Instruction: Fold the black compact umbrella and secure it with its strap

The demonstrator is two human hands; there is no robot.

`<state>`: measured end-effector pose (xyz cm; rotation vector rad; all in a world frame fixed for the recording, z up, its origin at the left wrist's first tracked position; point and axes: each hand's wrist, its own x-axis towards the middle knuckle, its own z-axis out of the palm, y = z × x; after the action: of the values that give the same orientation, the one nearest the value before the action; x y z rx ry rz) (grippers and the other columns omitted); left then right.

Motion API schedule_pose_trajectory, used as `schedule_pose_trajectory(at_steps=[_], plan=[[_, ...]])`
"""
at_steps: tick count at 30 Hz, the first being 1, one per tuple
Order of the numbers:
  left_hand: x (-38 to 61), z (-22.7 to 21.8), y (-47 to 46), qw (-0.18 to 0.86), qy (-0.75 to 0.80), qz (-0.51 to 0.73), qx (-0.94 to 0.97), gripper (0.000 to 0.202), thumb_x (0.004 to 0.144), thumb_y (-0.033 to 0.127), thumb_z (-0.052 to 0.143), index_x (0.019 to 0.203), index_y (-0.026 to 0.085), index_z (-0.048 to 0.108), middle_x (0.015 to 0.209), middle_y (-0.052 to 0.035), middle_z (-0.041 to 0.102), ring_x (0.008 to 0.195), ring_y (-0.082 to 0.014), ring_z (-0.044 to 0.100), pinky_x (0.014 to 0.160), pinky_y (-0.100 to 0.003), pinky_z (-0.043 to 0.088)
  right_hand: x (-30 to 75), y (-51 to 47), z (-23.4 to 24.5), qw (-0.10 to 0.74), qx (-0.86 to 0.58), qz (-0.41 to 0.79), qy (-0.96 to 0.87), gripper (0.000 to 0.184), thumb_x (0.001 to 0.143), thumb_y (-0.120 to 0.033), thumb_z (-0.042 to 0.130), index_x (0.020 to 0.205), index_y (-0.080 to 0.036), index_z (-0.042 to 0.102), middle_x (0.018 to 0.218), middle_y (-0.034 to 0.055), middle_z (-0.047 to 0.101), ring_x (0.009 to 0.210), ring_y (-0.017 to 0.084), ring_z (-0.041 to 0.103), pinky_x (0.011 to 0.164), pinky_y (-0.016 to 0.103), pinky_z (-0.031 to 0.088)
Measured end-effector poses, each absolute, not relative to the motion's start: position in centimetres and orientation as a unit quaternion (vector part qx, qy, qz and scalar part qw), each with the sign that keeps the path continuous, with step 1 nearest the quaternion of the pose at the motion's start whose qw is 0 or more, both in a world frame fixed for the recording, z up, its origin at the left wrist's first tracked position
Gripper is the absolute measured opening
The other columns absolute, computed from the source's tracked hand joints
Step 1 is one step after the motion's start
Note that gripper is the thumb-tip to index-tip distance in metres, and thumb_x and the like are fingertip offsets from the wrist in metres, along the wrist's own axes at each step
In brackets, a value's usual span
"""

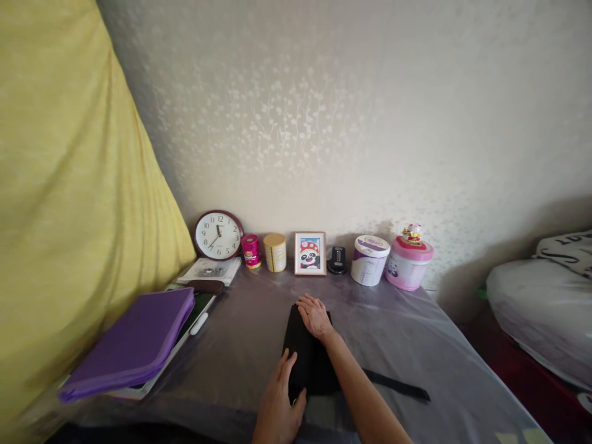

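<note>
A black folded cloth bundle [300,351] lies on the table in front of me, its long side running away from me. A black strap [398,385] sticks out from it to the right, flat on the tabletop. My left hand [282,394] is at the near left end, with its thumb and fingers curved around the bundle's edge. Over the far end, my right hand [315,316] rests flat with its fingers stretched out. The right forearm crosses above the bundle and hides part of its right side and the start of the strap.
On the left lie a purple folder [134,339] and a whiteboard [155,382]. Along the wall stand a clock [219,235], a pink can [251,251], a yellow-lidded can [276,253], a panda picture frame [310,253], a white tub [369,262] and a pink tub [407,265].
</note>
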<state>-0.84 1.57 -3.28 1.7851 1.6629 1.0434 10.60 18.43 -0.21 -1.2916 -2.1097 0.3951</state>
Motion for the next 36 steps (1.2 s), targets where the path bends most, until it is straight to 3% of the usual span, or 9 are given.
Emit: schedule_pose_trajectory(at_steps=[3, 7, 10, 14, 20, 24, 36], plan=[[-0.7, -3.0, 1.4, 0.232, 0.609, 0.385, 0.653, 0.055, 0.075, 0.018, 0.047, 0.129, 0.020, 0.040, 0.139, -0.0084, 0.038, 0.127, -0.0206, 0.036, 0.104, -0.041, 0.032, 11.5, 19.3, 0.0, 0.373, -0.528, 0.207, -0.735, 0.028, 0.083, -0.026, 0.046, 0.103, -0.021, 0.065, 0.118, 0.0061, 0.061, 0.117, 0.019, 0.048, 0.102, 0.034, 0.028], [-0.7, -3.1, 1.2, 0.220, 0.598, 0.403, 0.657, 0.053, 0.077, 0.019, 0.045, 0.129, 0.021, 0.039, 0.139, -0.0080, 0.038, 0.127, -0.0203, 0.037, 0.104, -0.041, 0.033, 15.3, 18.8, -0.7, 0.418, -0.605, 0.238, -0.635, 0.041, 0.084, -0.031, 0.034, 0.105, -0.010, 0.062, 0.112, 0.0172, 0.062, 0.106, 0.024, 0.056, 0.094, 0.038, 0.038], [-0.6, -3.1, 1.0, 0.213, 0.594, 0.414, 0.656, 0.052, 0.077, 0.020, 0.045, 0.129, 0.021, 0.039, 0.138, -0.0086, 0.039, 0.126, -0.0210, 0.038, 0.103, -0.042, 0.034, 18.2, 16.4, -1.8, 0.437, -0.628, 0.287, -0.576, 0.046, 0.083, -0.039, 0.029, 0.100, -0.013, 0.062, 0.100, 0.0149, 0.067, 0.092, 0.022, 0.062, 0.077, 0.033, 0.048], [-0.6, -2.9, 1.0, 0.212, 0.596, 0.418, 0.652, 0.051, 0.077, 0.020, 0.046, 0.128, 0.022, 0.039, 0.139, -0.0079, 0.038, 0.126, -0.0212, 0.038, 0.103, -0.043, 0.034, 19.4, 12.1, -3.1, 0.445, -0.623, 0.349, -0.541, 0.042, 0.077, -0.044, 0.038, 0.093, -0.014, 0.063, 0.087, 0.0110, 0.070, 0.078, 0.021, 0.066, 0.060, 0.028, 0.051], [-0.6, -2.6, 0.9, 0.216, 0.596, 0.415, 0.653, 0.051, 0.078, 0.020, 0.046, 0.128, 0.023, 0.038, 0.140, -0.0063, 0.037, 0.126, -0.0201, 0.038, 0.104, -0.042, 0.033, 17.5, 8.0, -2.3, 0.447, -0.634, 0.258, -0.577, 0.033, 0.073, -0.039, 0.049, 0.092, -0.017, 0.065, 0.083, 0.0089, 0.069, 0.077, 0.022, 0.064, 0.073, 0.033, 0.049], [-0.5, -2.5, 0.9, 0.215, 0.600, 0.414, 0.650, 0.051, 0.078, 0.021, 0.047, 0.128, 0.022, 0.038, 0.139, -0.0069, 0.037, 0.126, -0.0206, 0.039, 0.104, -0.042, 0.033, 16.4, 6.8, -1.8, 0.423, -0.645, 0.201, -0.604, 0.030, 0.075, -0.035, 0.050, 0.097, -0.020, 0.064, 0.079, 0.0063, 0.069, 0.071, 0.021, 0.064, 0.067, 0.031, 0.049], [-0.7, -3.0, 1.0, 0.204, 0.592, 0.415, 0.660, 0.053, 0.076, 0.019, 0.047, 0.128, 0.020, 0.037, 0.138, -0.0089, 0.039, 0.125, -0.0207, 0.039, 0.103, -0.040, 0.035, 12.1, 4.6, -2.0, 0.441, -0.621, 0.187, -0.620, 0.035, 0.079, -0.026, 0.046, 0.109, -0.015, 0.058, 0.107, 0.0117, 0.064, 0.097, 0.025, 0.061, 0.083, 0.036, 0.048]])
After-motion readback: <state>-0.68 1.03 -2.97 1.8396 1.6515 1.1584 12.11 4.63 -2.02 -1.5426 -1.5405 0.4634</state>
